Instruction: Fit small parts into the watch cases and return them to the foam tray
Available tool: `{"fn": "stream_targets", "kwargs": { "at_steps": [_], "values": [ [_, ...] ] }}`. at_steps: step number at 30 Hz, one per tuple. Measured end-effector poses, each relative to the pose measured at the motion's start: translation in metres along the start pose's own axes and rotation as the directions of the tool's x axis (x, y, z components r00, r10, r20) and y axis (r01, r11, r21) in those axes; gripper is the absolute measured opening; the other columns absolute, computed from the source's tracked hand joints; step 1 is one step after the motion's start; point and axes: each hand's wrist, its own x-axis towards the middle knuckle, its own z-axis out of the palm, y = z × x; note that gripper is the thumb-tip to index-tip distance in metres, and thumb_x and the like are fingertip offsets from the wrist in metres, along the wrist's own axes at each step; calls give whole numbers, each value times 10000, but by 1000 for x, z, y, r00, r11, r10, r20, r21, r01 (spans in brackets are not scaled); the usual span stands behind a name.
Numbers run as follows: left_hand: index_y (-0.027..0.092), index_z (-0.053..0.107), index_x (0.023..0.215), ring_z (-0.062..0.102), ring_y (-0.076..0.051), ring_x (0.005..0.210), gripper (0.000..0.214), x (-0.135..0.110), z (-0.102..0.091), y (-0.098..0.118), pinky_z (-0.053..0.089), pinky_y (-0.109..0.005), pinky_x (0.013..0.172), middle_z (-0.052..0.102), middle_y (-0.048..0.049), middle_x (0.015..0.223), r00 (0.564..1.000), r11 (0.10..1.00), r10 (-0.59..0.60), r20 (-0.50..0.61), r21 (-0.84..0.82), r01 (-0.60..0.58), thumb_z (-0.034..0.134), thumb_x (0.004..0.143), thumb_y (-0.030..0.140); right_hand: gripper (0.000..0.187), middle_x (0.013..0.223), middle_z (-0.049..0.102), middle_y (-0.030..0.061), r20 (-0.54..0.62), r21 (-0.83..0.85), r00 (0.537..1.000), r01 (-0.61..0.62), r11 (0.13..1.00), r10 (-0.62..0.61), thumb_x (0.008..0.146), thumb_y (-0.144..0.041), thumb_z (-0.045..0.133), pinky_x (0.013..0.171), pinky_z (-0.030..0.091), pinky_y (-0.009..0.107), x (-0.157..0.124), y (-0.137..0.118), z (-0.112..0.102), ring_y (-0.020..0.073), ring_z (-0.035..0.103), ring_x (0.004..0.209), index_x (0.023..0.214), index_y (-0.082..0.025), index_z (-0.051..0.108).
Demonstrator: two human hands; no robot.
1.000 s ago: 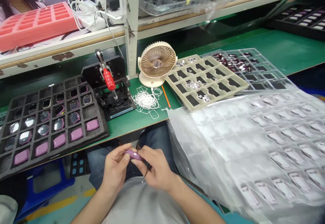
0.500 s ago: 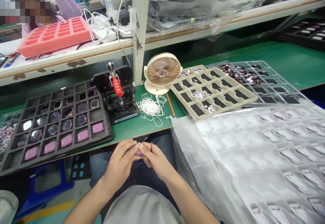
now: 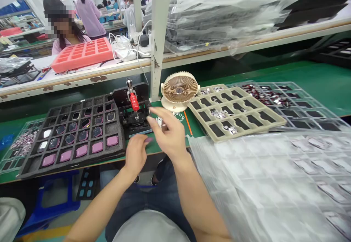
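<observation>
Right now, the person's left hand (image 3: 135, 155) is curling its fingers closed on a pink rounded piece (image 3: 148, 140), with only a sliver showing past the fingertips, so the grip is looking shallow. The right hand (image 3: 168, 134) is reaching out just above it with its fingers spread, grasping nothing that shows, though blur could be hiding a small item between them. Just ahead of the right fingertips, a black hand press (image 3: 134, 119) with a red handle (image 3: 134, 101) is standing, and white wire loops (image 3: 158, 121) are lying beside it. Left of the fingers, a black foam tray (image 3: 74, 164) is holding rows of pink and glassy pieces, while a clear plastic sheet (image 3: 274, 183) is spreading to their right. A shallow hold could let the pink rounded piece slip to the floor, and a hasty reach could knock the red handle or snag the white wire loops.
</observation>
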Motion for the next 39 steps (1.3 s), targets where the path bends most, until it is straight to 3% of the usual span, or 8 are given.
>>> {"fn": "stream_targets", "kwargs": {
  "at_steps": [3,6,12,14,18,24,31,39],
  "values": [
    [174,675,1198,665,-343,1305,287,10,22,-10,533,-622,1109,746,-168,1279,999,998,-32,16,58,31,512,999,46,489,1580,577,-40,150,23,944,293,956,-293,1025,-167,582,1045,585,285,37,-1,12,176,641,1357,1477,-349,623],
    [170,674,1213,657,-340,1340,350,7,31,-19,495,-647,1156,756,-160,1303,998,996,-45,45,82,41,501,966,-8,488,1511,639,-74,204,3,906,379,926,-371,1029,-87,505,1063,580,258,58,2,22,138,666,1325,1399,-348,686],
    [171,683,1216,618,-313,1397,399,0,30,-27,466,-633,1193,739,-150,1358,996,996,-55,63,70,51,471,954,-41,314,1345,742,30,-92,35,944,322,946,-318,1088,-291,522,1062,585,354,81,-25,18,196,718,1216,1333,-248,712],
    [177,689,1197,627,-306,1381,353,-2,29,-26,472,-628,1186,745,-143,1333,998,998,-51,36,51,49,485,977,-8,257,1225,780,29,-54,15,957,286,958,-285,1067,-271,552,988,598,343,73,-23,15,192,746,1098,1229,-242,749],
    [173,684,1238,684,-276,1231,311,-17,21,-17,579,-537,1067,751,-135,1218,998,999,-45,-48,6,45,512,1007,56,245,1042,807,1,307,-172,942,196,965,-137,977,-123,600,865,589,313,30,23,20,190,758,957,1071,-256,783],
    [214,648,1391,706,-252,1059,471,-48,9,4,634,-447,933,749,-110,1136,996,999,-39,-81,24,41,487,995,15,374,1261,785,29,450,-274,888,242,931,-98,916,-33,633,834,577,294,4,87,59,220,770,1056,1186,-255,764],
    [176,630,1353,703,-283,1137,374,-42,4,7,617,-502,999,732,-143,1188,981,987,-117,-155,92,133,500,1021,60,294,1086,818,69,463,-343,883,258,903,-77,918,-81,666,727,547,306,15,91,74,256,787,934,1155,-221,767],
    [204,679,1315,687,-285,1200,475,12,30,-16,588,-529,1070,743,-127,1252,981,983,-120,-154,121,139,478,950,-24,360,1340,754,70,182,-345,983,83,935,-21,987,-217,621,922,625,440,-19,67,18,311,753,1178,1327,-279,722]
  ]
}}
